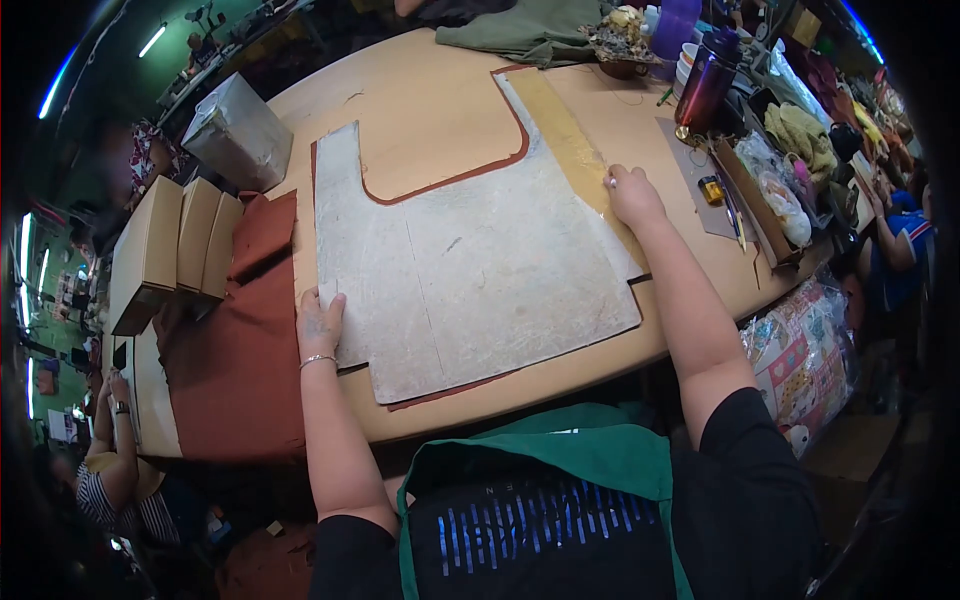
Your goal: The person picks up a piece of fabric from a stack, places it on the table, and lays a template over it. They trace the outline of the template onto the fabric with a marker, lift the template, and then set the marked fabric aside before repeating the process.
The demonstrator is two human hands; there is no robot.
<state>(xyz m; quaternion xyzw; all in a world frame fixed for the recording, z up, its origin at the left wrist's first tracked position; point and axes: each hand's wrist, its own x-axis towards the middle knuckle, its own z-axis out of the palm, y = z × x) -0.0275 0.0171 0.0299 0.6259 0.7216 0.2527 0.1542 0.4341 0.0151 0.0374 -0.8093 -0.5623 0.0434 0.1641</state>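
A large grey-white pattern board point(480, 270) with a U-shaped cutout lies on rust-red cloth point(455, 172), which shows as a thin border along its edges. At the board's lower left edge is my left hand point(320, 328), thumb on top and fingers along the side, gripping it. My right hand point(636, 200) is closed in a pinch over the tan strip point(565, 130) on the board's right side. A small pale spot shows at its fingers, but I cannot tell what they hold.
Folded rust-red fabric point(240, 365), cardboard boxes point(150, 255) and a metal tin point(238, 130) stand left. At right are a dark bottle point(708, 80), a yellow tape measure point(711, 189), pens and an open carton point(755, 205). Green cloth point(525, 35) lies at the back. People sit on both sides.
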